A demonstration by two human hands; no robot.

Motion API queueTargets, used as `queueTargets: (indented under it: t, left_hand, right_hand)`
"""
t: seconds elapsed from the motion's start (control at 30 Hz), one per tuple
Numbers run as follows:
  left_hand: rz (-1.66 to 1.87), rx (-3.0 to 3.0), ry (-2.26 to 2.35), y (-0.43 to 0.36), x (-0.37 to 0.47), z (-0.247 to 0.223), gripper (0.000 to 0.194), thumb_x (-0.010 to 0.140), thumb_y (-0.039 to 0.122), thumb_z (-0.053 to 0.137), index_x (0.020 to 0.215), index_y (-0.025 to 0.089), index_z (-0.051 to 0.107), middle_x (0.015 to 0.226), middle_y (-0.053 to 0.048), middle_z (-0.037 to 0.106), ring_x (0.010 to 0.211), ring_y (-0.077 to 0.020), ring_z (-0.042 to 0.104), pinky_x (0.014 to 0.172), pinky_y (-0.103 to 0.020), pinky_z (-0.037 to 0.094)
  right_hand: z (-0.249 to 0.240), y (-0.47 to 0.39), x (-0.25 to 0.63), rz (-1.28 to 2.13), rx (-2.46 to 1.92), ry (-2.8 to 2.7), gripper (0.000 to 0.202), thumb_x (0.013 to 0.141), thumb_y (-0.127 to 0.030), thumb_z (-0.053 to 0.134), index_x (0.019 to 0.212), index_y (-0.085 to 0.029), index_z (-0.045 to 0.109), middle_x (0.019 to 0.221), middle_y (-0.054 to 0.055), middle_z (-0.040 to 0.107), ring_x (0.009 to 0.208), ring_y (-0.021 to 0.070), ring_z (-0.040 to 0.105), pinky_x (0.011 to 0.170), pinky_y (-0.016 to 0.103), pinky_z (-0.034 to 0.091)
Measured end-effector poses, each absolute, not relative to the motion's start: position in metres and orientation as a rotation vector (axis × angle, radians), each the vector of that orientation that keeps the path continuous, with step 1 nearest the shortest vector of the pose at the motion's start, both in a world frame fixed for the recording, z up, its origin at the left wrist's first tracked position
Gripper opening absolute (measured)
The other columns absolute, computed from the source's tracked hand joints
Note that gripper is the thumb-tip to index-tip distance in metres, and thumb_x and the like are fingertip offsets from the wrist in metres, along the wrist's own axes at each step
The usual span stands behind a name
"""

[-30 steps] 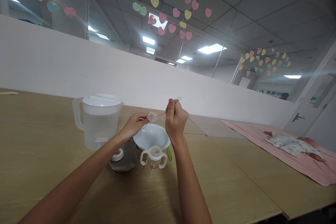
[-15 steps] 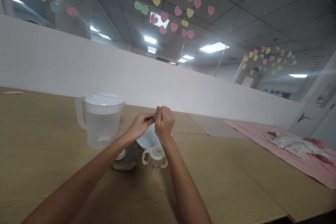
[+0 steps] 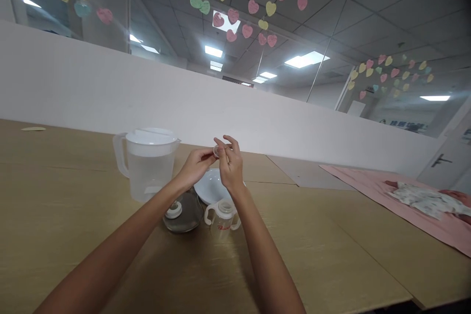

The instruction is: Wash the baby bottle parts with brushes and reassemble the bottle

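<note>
Held up over the table, a small clear round piece (image 3: 216,151) is pinched in the fingertips of my left hand (image 3: 196,165). My right hand (image 3: 231,164) meets it from the right, thumb and index finger at its edge, other fingers raised and apart. Below stands a clear baby bottle (image 3: 222,221) with two white handles, red lettering and an uncapped mouth. Behind the bottle is a white bowl (image 3: 208,187). To its left, a white bottle collar with a teat (image 3: 174,210) rests on a dark grey round dish (image 3: 188,218), partly hidden by my left forearm.
A translucent pitcher (image 3: 150,167) with a white lid stands behind my left forearm. On the right, a doll-like figure in patterned clothing (image 3: 419,198) lies on a pink cloth (image 3: 371,184). A white wall (image 3: 147,91) borders the wooden table (image 3: 331,255) at the back.
The fingers of my right hand have uncurled from a closed fist and spread upward beside the round piece. My left hand keeps its pinch. The view has shifted slightly.
</note>
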State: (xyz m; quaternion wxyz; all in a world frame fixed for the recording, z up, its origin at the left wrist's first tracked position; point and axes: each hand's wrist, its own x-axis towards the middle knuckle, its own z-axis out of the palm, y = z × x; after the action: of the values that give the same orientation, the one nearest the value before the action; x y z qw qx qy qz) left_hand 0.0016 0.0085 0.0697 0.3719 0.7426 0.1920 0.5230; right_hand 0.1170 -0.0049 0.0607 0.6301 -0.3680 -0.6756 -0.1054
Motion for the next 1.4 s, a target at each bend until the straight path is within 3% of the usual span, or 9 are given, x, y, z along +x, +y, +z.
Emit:
queueTargets:
  t: [0.1, 0.2, 0.47, 0.63, 0.7, 0.87, 0.97, 1.2, 1.4]
  left_hand:
    - [1.353, 1.935, 0.485, 0.004, 0.002, 0.072, 0.033, 0.078, 0.040, 0.055, 0.092, 0.014, 0.067, 0.086, -0.004, 0.067, 0.085, -0.0184, 0.058, 0.080, -0.029, 0.043]
    - [1.367, 2.029, 0.519, -0.001, 0.003, 0.074, 0.030, 0.078, 0.040, 0.055, 0.088, 0.015, 0.068, 0.089, -0.004, 0.067, 0.087, -0.0181, 0.058, 0.080, -0.026, 0.043]
    - [1.366, 2.198, 0.485, -0.013, 0.007, 0.080, 0.027, 0.081, 0.035, 0.051, 0.092, 0.017, 0.069, 0.096, -0.005, 0.068, 0.088, -0.0176, 0.060, 0.079, -0.025, 0.044]
    - [1.209, 2.128, 0.558, 0.002, 0.006, 0.069, 0.029, 0.079, 0.031, 0.053, 0.098, 0.015, 0.068, 0.100, -0.005, 0.068, 0.091, -0.0201, 0.061, 0.077, -0.027, 0.045]
    - [1.119, 2.140, 0.574, 0.007, 0.008, 0.064, 0.030, 0.078, 0.030, 0.053, 0.099, 0.015, 0.067, 0.100, -0.005, 0.068, 0.089, -0.0201, 0.061, 0.076, -0.027, 0.046]
    - [1.067, 2.420, 0.790, 0.018, 0.017, 0.047, 0.026, 0.079, 0.028, 0.051, 0.095, 0.019, 0.069, 0.099, -0.005, 0.069, 0.088, -0.0201, 0.061, 0.079, -0.028, 0.044]
    - [0.957, 2.640, 0.982, 0.029, 0.020, 0.032, 0.023, 0.078, 0.020, 0.051, 0.090, 0.021, 0.071, 0.094, -0.006, 0.069, 0.090, -0.0213, 0.058, 0.081, -0.029, 0.041]
    - [0.813, 2.713, 1.060, 0.048, 0.020, 0.000, 0.023, 0.067, 0.003, 0.053, 0.073, 0.014, 0.072, 0.083, -0.012, 0.066, 0.083, -0.0227, 0.058, 0.076, -0.030, 0.041]
    - [0.777, 2.640, 0.907, 0.046, 0.015, -0.008, 0.015, 0.066, 0.011, 0.056, 0.063, 0.018, 0.070, 0.065, -0.004, 0.066, 0.066, -0.0174, 0.058, 0.067, -0.025, 0.042]
  right_hand:
    - [0.073, -0.016, 0.125, -0.300, -0.821, -1.551, 0.034, 0.090, -0.031, 0.034, 0.105, -0.020, 0.063, 0.112, 0.008, 0.056, 0.100, 0.0152, 0.053, 0.087, 0.030, 0.041]
    - [0.087, -0.031, 0.133, -0.323, -0.847, -1.469, 0.035, 0.091, -0.033, 0.032, 0.096, -0.019, 0.064, 0.088, 0.005, 0.065, 0.084, 0.0138, 0.058, 0.080, 0.029, 0.044]
    - [0.122, -0.076, 0.150, -0.253, -0.789, -1.059, 0.041, 0.088, -0.045, 0.034, 0.067, -0.016, 0.054, 0.058, 0.000, 0.056, 0.051, 0.0093, 0.055, 0.054, 0.023, 0.047]
    - [0.129, -0.086, 0.208, -0.337, -0.659, -0.643, 0.039, 0.086, -0.046, 0.030, 0.064, -0.019, 0.047, 0.054, -0.004, 0.045, 0.040, 0.0066, 0.045, 0.038, 0.020, 0.041]
    - [0.119, -0.070, 0.227, -0.246, -0.715, -0.665, 0.038, 0.084, -0.045, 0.036, 0.064, -0.017, 0.050, 0.052, -0.004, 0.047, 0.037, 0.0062, 0.043, 0.036, 0.019, 0.039]
    - [0.064, 0.001, 0.231, 0.488, -1.197, -0.944, 0.021, 0.081, -0.031, 0.044, 0.073, -0.014, 0.053, 0.055, -0.003, 0.053, 0.040, 0.0055, 0.048, 0.044, 0.018, 0.046]
    - [0.034, 0.030, 0.219, 0.677, -1.294, -1.030, 0.011, 0.074, -0.021, 0.052, 0.068, -0.013, 0.054, 0.052, 0.000, 0.056, 0.042, 0.0085, 0.053, 0.046, 0.020, 0.049]
    - [0.015, 0.044, 0.212, 0.781, -1.376, -1.123, 0.011, 0.074, -0.014, 0.050, 0.064, -0.012, 0.055, 0.055, 0.002, 0.059, 0.048, 0.0096, 0.057, 0.050, 0.019, 0.051]
    - [0.019, 0.042, 0.217, 0.730, -1.444, -1.162, 0.010, 0.073, -0.018, 0.052, 0.076, -0.011, 0.058, 0.072, 0.005, 0.061, 0.053, 0.0092, 0.058, 0.047, 0.020, 0.051]
